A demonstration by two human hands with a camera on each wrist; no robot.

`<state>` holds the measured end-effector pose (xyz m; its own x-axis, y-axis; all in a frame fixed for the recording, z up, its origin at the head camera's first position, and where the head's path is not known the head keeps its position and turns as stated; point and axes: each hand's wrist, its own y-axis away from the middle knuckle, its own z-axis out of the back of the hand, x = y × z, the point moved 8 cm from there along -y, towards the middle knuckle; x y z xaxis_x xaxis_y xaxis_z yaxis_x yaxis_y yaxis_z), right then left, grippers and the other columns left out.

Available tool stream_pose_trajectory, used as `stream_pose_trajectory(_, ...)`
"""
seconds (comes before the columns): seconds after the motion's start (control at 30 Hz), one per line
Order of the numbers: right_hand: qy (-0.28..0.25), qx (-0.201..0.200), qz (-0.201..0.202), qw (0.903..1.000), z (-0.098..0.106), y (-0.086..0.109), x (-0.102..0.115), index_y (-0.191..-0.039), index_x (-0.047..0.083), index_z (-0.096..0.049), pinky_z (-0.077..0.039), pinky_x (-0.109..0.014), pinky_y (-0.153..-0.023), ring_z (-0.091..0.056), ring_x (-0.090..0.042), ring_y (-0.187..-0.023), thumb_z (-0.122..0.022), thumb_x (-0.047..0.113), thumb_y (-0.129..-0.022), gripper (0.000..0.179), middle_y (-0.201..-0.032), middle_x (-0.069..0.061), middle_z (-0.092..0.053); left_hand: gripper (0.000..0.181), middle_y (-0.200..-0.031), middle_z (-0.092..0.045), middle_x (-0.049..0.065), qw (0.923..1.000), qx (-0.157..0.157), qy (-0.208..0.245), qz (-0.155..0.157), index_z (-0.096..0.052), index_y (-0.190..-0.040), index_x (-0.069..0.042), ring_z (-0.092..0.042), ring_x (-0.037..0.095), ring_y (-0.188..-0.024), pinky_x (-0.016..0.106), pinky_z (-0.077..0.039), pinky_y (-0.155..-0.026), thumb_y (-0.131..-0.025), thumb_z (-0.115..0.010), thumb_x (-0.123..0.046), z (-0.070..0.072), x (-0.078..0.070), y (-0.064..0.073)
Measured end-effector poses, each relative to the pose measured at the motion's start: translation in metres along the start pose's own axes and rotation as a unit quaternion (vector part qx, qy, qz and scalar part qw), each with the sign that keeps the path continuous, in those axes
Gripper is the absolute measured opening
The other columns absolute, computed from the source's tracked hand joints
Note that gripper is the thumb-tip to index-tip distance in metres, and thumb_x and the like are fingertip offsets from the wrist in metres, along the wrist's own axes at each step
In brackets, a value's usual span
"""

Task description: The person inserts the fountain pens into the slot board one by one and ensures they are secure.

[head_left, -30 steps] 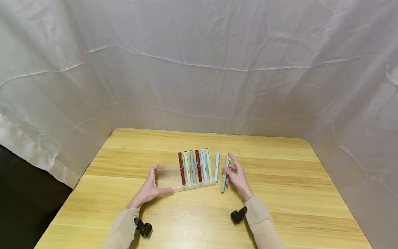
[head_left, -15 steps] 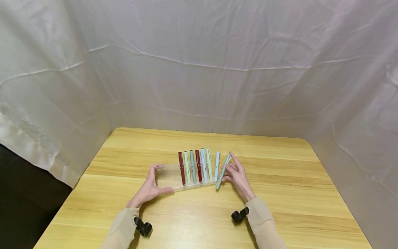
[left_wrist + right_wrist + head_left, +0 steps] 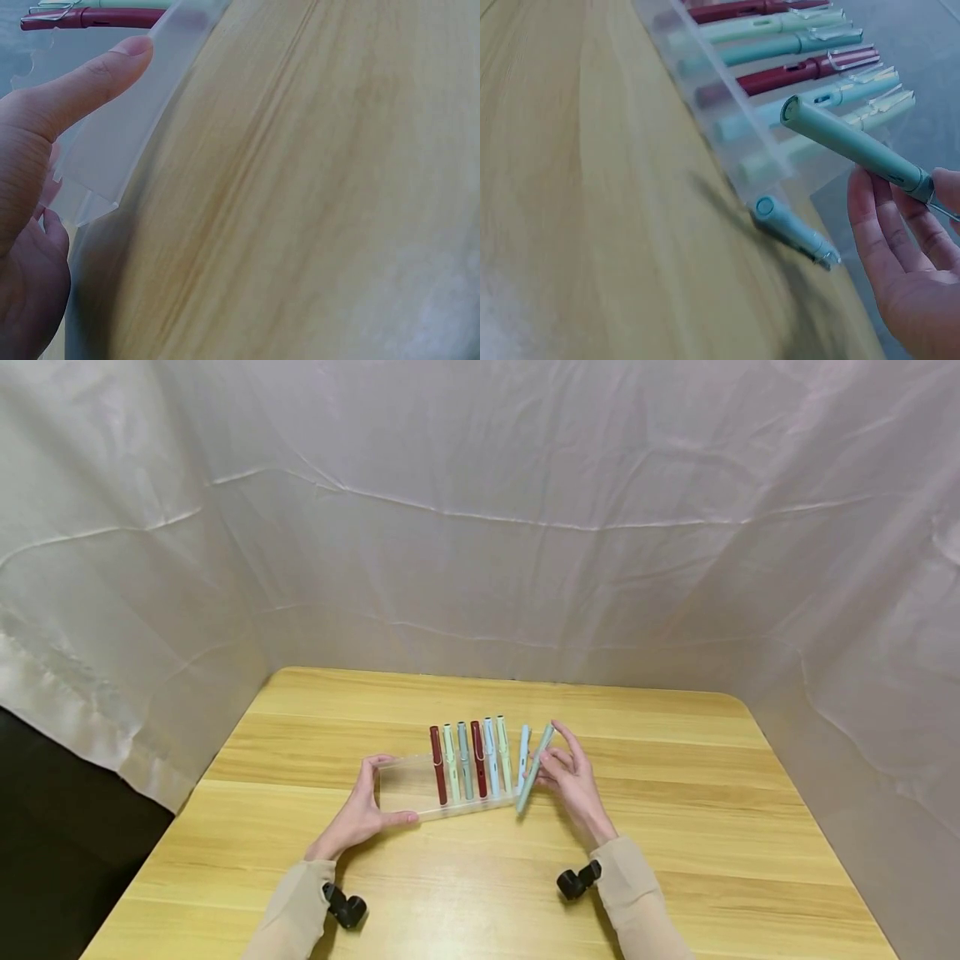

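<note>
My left hand (image 3: 362,817) grips the left end of a clear plastic pen rack (image 3: 405,787), its thumb along the front edge. Several capped pens stand side by side in the rack: a dark red pen (image 3: 438,767) at the left, then light green, grey-green, dark red (image 3: 478,760), light blue and light green. My right hand (image 3: 576,783) pinches a grey-green pen (image 3: 847,142) near its clip end, tilted, with the other end pointing toward the rack's right end. Beneath it a loose light blue pen (image 3: 791,229) lies on the table beside the rack.
The wooden table (image 3: 465,893) has pale curtains (image 3: 480,568) behind it and at both sides. A black wrist camera (image 3: 347,910) sits by the left sleeve, another camera (image 3: 576,882) by the right.
The grey-green pen in my right hand has moved left and tilted, its lower end swinging toward the rack's right end. The left hand and the rack have stayed in place.
</note>
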<state>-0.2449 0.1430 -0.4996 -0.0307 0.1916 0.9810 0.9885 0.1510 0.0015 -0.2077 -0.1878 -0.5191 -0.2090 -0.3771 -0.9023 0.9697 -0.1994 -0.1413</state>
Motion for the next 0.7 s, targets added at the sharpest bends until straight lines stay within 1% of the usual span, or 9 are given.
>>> stream_pose_trajectory(0.03, 0.004, 0.000, 0.004, 1.0000, -0.001, 0.000, 0.002, -0.160, 0.019, -0.022, -0.065, -0.031, -0.081, -0.076, -0.024, -0.086, -0.055, 0.008, -0.102, 0.068, -0.102, -0.007, -0.069, 0.098, -0.146, -0.040, 0.019, 1.0000, 0.000, 0.002, -0.001, -0.031, -0.141, -0.007, -0.035, 0.042, -0.142, 0.070, -0.017, -0.122, -0.066, -0.094, -0.019, 0.000, -0.001, 0.000)
stream_pose_trajectory(0.13, 0.013, -0.002, 0.018, 0.9998, -0.005, 0.000, 0.008, -0.159, 0.019, -0.025, -0.065, -0.036, -0.081, -0.076, -0.023, -0.086, -0.058, 0.008, -0.101, 0.067, -0.103, -0.006, -0.067, 0.098, -0.145, -0.039, 0.019, 1.0000, -0.001, 0.004, -0.003, -0.031, -0.141, -0.007, -0.035, 0.042, -0.142, 0.070, -0.018, -0.121, -0.066, -0.094, -0.017, 0.000, -0.002, 0.000)
stream_pose_trajectory(0.23, 0.017, 0.002, 0.030, 0.9994, -0.011, 0.001, 0.015, -0.158, 0.018, -0.026, -0.065, -0.037, -0.082, -0.075, -0.018, -0.085, -0.058, 0.007, -0.101, 0.067, -0.105, -0.005, -0.064, 0.098, -0.146, -0.039, 0.019, 1.0000, -0.003, 0.004, -0.003, -0.031, -0.141, -0.006, -0.036, 0.042, -0.141, 0.071, -0.019, -0.121, -0.066, -0.094, -0.016, 0.000, -0.002, 0.000)
stream_pose_trajectory(0.37, 0.012, 0.008, 0.040, 0.9991, -0.019, 0.002, 0.021, -0.158, 0.016, -0.025, -0.065, -0.038, -0.082, -0.075, -0.017, -0.083, -0.058, 0.006, -0.101, 0.067, -0.106, -0.005, -0.062, 0.100, -0.147, -0.038, 0.019, 1.0000, 0.001, -0.007, 0.002, -0.030, -0.141, -0.007, -0.035, 0.041, -0.142, 0.070, -0.019, -0.122, -0.066, -0.094, -0.020, 0.000, 0.001, 0.000)
stream_pose_trajectory(0.47, 0.004, 0.010, 0.045, 0.9990, -0.024, 0.002, 0.023, -0.156, 0.018, -0.027, -0.065, -0.040, -0.083, -0.076, -0.018, -0.083, -0.058, 0.005, -0.100, 0.066, -0.106, -0.004, -0.063, 0.100, -0.147, -0.038, 0.020, 0.9999, 0.003, -0.016, 0.003, -0.030, -0.142, -0.007, -0.035, 0.042, -0.142, 0.070, -0.019, -0.121, -0.067, -0.094, -0.024, 0.000, 0.002, 0.000)
stream_pose_trajectory(0.57, 0.000, 0.009, 0.053, 0.9985, -0.029, 0.002, 0.027, -0.155, 0.018, -0.030, -0.064, -0.043, -0.085, -0.074, -0.016, -0.083, -0.059, 0.003, -0.099, 0.064, -0.106, -0.002, -0.062, 0.100, -0.147, -0.038, 0.019, 0.9998, 0.002, -0.020, 0.004, -0.030, -0.142, -0.007, -0.035, 0.042, -0.142, 0.070, -0.021, -0.121, -0.067, -0.094, -0.025, -0.001, 0.003, -0.001)
stream_pose_trajectory(0.7, -0.002, 0.014, 0.071, 0.9974, -0.038, 0.000, 0.032, -0.152, 0.016, -0.031, -0.065, -0.042, -0.084, -0.074, -0.015, -0.085, -0.058, 0.001, -0.099, 0.062, -0.105, -0.001, -0.060, 0.100, -0.147, -0.038, 0.019, 0.9998, 0.002, -0.020, 0.006, -0.029, -0.142, -0.007, -0.035, 0.041, -0.141, 0.070, -0.021, -0.121, -0.068, -0.094, -0.025, -0.001, 0.003, -0.001)
